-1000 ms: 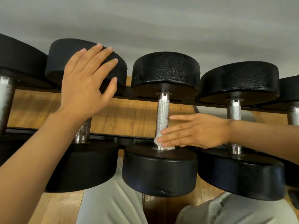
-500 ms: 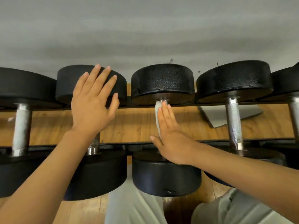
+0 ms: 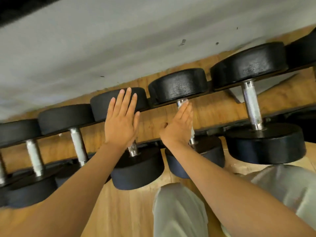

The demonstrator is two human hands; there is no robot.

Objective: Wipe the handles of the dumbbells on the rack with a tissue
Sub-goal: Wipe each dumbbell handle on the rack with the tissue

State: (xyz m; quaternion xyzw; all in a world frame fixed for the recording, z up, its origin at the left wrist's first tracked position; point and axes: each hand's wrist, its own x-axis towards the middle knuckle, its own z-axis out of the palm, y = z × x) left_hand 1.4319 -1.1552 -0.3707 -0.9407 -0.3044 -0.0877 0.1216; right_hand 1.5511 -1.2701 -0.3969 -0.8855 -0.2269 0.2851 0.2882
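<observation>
Grey wall (image 3: pixel 119 40), wooden floor (image 3: pixel 123 211)

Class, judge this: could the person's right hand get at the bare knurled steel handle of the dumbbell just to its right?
Probably yes. The right hand lies flat beside it, and that knurled steel handle is uncovered, with nothing between them.

tight gaps btwn dumbbell heads (image 3: pixel 177 85)

Six dumbbells (image 3: pixel 254 106), two hands (image 3: pixel 122 124).
</observation>
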